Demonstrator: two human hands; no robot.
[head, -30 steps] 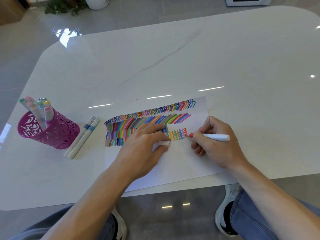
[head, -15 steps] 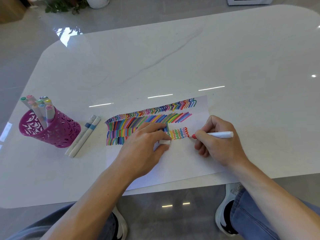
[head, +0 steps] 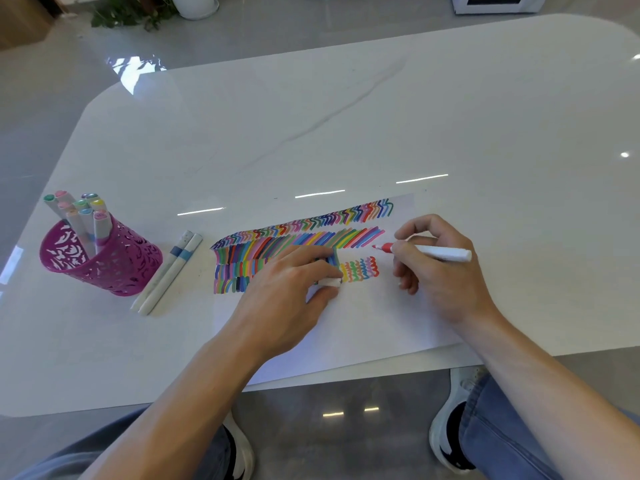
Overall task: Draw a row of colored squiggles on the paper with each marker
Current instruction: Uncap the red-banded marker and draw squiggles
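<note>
Marker (head: pixel 440 253) pinched by right hand (head: pixel 441 277) fingers (head: pixel 403 237), tip over paper (head: pixel 367 323); left hand (head: pixel 280 299) pinches white cap (head: pixel 329 282); glossy marbled counter (head: pixel 311 116).

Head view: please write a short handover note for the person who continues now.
Right hand grips the red marker, tip off the squiggle row.
Left hand rests on the paper and pinches the white cap.
Pink cup of markers stands left of the paper, two loose markers beside it.
Done: the row ends in a red squiggle.
Left: cap it, probably take the next colour.
</note>
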